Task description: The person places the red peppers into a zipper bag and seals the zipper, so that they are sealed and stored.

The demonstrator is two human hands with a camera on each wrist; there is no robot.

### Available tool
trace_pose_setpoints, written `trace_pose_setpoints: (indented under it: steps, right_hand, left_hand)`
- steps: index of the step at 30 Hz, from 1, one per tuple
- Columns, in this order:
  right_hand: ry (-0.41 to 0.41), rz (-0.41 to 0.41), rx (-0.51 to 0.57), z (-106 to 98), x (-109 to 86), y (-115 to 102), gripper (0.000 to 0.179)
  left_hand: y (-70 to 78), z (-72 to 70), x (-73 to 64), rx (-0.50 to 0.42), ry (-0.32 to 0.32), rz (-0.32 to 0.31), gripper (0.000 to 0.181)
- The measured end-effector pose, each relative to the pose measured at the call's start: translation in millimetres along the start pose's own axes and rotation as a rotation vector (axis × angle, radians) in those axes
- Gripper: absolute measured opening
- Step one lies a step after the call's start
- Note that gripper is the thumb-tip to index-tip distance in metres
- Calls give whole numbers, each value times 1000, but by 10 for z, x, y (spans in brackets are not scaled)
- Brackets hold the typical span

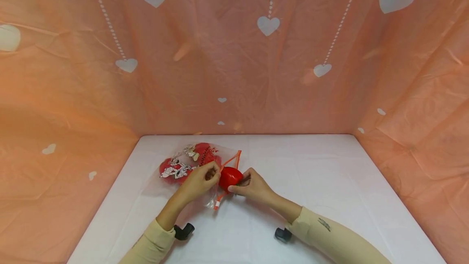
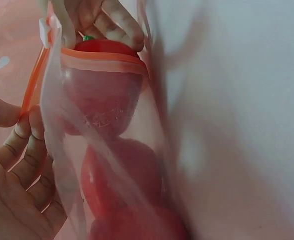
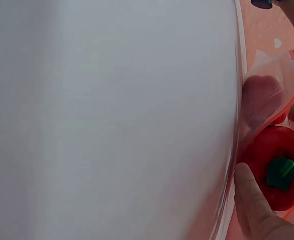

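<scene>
A clear zip bag [image 1: 152, 186] with an orange zip edge and cartoon print lies on the white table. Red peppers [image 2: 122, 175] show through its plastic. At the bag's gaping mouth is another red bell pepper [image 1: 229, 177] with a green stem [image 3: 280, 172], partly inside the bag. My right hand [image 1: 254, 188] holds this pepper by its stem end, thumb and fingers on either side. On the other side of the mouth, my left hand [image 1: 199, 180] pinches the orange zip edge [image 2: 33, 82]. A white slider [image 1: 218, 204] sits at the zip's near end.
The white table [image 1: 311, 166] stretches to the right of the bag. Peach curtains [image 1: 234, 72] with white hearts hang behind it and at both sides. Black devices [image 1: 184, 231] sit at both wrists.
</scene>
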State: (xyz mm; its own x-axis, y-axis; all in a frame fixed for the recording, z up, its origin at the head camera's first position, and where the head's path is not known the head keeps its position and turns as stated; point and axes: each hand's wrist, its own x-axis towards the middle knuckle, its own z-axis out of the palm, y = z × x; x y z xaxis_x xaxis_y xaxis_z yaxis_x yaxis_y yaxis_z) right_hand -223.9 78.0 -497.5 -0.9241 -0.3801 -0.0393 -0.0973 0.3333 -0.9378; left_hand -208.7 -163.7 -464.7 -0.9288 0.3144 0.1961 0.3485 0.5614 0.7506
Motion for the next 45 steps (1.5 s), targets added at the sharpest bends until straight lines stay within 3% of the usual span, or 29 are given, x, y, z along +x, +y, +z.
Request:
trace_pose_setpoints:
  steps: [6,19,30,40,45]
  right_hand:
    - [-6,12,13,33,71,-18,51]
    - [14,-6,89,99,196,-2,52]
    - [48,22,196,178,299,-23,36]
    - [-11,-8,227,235,297,-87,31]
    - [-49,-69,153,227,287,-89,33]
  left_hand:
    - [-11,8,1,10,0,19,9]
    - [13,-7,0,8,-7,-2,7]
    - [15,-3,11,39,2,8,6]
    - [12,10,16,12,-7,-1,8]
    - [13,13,23,16,-5,-13,9]
